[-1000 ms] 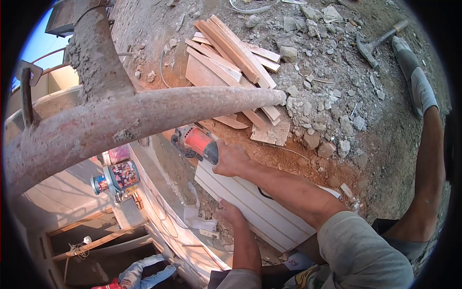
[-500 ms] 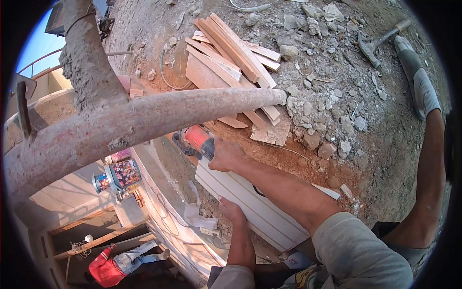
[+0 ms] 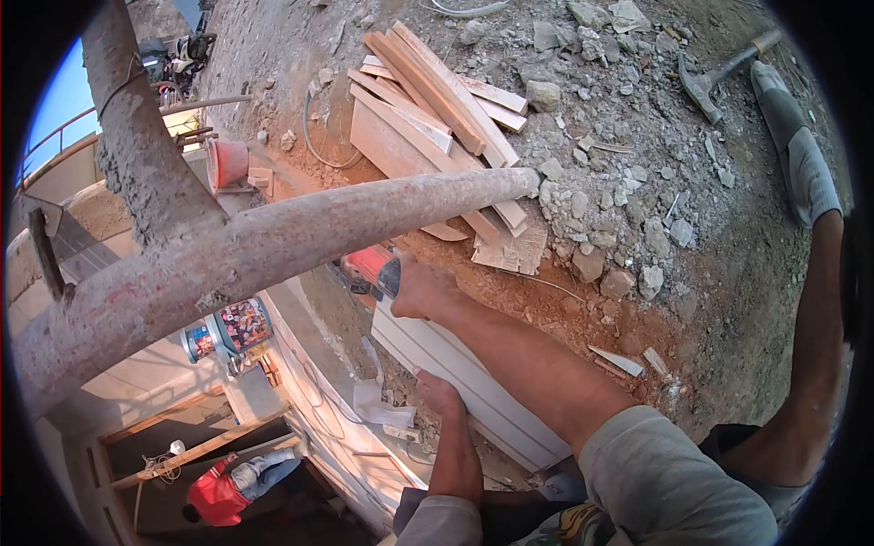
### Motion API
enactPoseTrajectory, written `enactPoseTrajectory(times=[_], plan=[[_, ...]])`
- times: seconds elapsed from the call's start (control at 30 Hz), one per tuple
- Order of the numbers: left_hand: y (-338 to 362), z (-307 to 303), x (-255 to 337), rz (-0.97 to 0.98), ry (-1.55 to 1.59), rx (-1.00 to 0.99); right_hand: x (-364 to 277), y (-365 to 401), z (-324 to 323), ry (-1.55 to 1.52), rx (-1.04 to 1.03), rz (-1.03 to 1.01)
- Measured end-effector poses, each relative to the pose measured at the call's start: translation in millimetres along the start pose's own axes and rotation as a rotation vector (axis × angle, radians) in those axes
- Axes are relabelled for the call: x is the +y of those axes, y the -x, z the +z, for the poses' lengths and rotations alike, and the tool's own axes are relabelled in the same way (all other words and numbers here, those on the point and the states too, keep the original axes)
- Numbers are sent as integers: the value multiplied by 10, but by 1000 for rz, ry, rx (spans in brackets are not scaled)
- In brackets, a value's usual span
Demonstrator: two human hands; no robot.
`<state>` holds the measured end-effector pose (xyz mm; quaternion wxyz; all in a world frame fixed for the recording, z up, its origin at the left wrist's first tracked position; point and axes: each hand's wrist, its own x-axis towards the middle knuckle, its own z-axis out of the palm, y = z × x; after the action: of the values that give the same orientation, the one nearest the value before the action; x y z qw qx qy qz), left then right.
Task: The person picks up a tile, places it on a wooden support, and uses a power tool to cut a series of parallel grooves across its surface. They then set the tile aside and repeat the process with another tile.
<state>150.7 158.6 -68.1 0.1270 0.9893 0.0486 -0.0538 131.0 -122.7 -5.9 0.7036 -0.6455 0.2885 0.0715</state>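
My right hand (image 3: 423, 285) is wrapped round a red-and-black handheld power cutter (image 3: 371, 266). The pole in front hides part of the tool's head. It sits at the far end of a long pale grooved panel (image 3: 455, 362), which slants down toward my body. Closed on the panel's left edge is my left hand (image 3: 439, 393), thumb on its top face. My right forearm passes over the panel and covers part of it.
A thick dirty pole (image 3: 300, 220) crosses in front. Beyond lie stacked wooden strips (image 3: 437, 100), rubble (image 3: 583, 205) and a hammer (image 3: 719, 77). Lower left, a person in red (image 3: 218, 496) is on a lower level, near patterned buckets (image 3: 244, 326). A red bucket (image 3: 228, 164) stands behind the pole.
The view has shifted slightly, bringing the red bucket into sight. The cutter and my right hand have moved a little down and left in view; both hands keep their grips.
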Motion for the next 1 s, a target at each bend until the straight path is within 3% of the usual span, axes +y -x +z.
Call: enactPoseTrajectory(times=[1.0], plan=[[53,-4,123,-1,-26,58,80,-28,54,-26,26,-19]])
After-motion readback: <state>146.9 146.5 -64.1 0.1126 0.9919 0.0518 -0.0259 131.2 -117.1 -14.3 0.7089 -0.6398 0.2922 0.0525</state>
